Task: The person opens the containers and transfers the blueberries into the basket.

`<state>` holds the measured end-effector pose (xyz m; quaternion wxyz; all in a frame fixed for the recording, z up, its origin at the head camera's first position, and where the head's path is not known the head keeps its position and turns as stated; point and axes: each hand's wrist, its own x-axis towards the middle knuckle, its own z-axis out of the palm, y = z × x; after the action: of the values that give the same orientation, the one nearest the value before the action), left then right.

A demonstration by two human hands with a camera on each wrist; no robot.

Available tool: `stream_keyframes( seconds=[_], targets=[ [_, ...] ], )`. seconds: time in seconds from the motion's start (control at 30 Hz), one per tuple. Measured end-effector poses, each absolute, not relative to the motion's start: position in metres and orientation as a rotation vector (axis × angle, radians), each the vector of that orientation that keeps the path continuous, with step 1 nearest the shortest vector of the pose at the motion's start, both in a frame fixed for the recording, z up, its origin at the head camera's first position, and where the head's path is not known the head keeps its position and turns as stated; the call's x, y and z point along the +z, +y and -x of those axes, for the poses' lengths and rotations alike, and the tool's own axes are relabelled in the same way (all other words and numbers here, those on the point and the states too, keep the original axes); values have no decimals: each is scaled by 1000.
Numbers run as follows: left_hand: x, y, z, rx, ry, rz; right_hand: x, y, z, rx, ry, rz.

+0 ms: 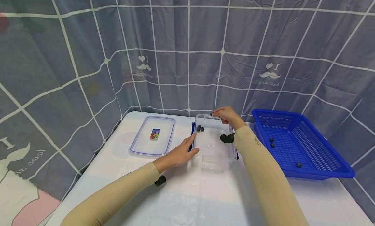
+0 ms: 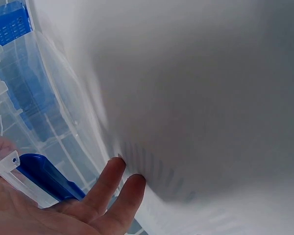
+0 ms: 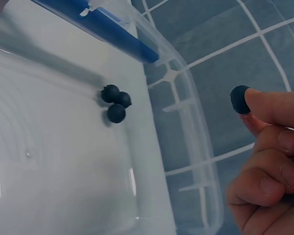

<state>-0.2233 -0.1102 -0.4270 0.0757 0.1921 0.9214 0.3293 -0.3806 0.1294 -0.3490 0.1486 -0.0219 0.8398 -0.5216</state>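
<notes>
A blueberry [image 3: 239, 99] is pinched between thumb and index finger of my right hand [image 1: 228, 114], over the far rim of a clear plastic container [image 1: 215, 148]. The other fingers of this hand are curled in. Inside the container, three blueberries [image 3: 116, 113] lie together in the far left corner. My left hand [image 1: 180, 154] is at the container's left side, its fingers extended along the wall. The left wrist view shows those fingertips [image 2: 134, 183] by the wall, near a blue side latch [image 2: 46, 176].
To the right stands a blue perforated basket [image 1: 293, 134] with a few blueberries [image 1: 298, 165] in it. A clear lid [image 1: 143, 144] with a purplish rim lies at left, bearing a small colourful label [image 1: 155, 134]. Behind the white table [image 1: 187, 196] hangs a grey grid-patterned curtain [image 1: 187, 69].
</notes>
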Motion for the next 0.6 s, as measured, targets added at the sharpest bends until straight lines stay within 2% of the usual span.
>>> stream_keyframes(
  seconds=[0.6],
  targets=[
    [-427, -111, 223, 989, 2762, -554, -313, 190, 363, -1432, 2450, 118]
  ],
)
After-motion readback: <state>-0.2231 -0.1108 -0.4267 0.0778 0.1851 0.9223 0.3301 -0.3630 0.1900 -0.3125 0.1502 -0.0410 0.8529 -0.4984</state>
